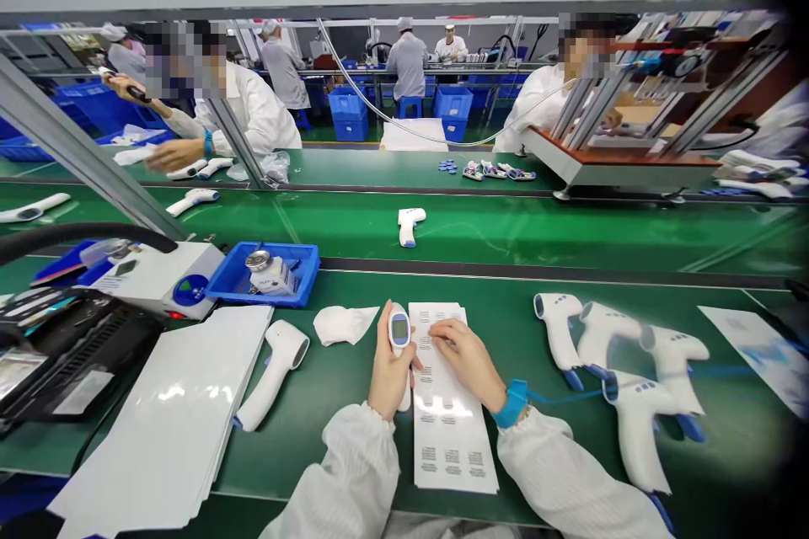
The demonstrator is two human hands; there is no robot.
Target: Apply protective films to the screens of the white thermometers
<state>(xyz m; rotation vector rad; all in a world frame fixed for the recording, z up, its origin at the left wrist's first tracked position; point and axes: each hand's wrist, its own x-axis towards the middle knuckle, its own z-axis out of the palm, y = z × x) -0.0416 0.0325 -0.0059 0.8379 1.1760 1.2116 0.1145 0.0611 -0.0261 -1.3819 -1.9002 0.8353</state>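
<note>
My left hand (387, 375) is wrapped around a white infrared thermometer (399, 327), held upright with its small display facing me. Just right of it lies a long white sheet of printed labels (452, 459). Over the upper part of that sheet, my right hand (466, 355) has its thumb and fingertips pinched together at the surface. Whatever is between those fingertips is too small to make out. A blue wrist strap (513, 402) circles my right wrist, its cord running off to the right.
Several thermometers (638, 404) lie at the right; another thermometer (275, 375) lies left, beside stacked white sheets (170, 404). A blue tray (297, 274) and a white box device (180, 274) stand behind. One thermometer (410, 227) sits on the green conveyor (506, 227). Co-workers sit opposite.
</note>
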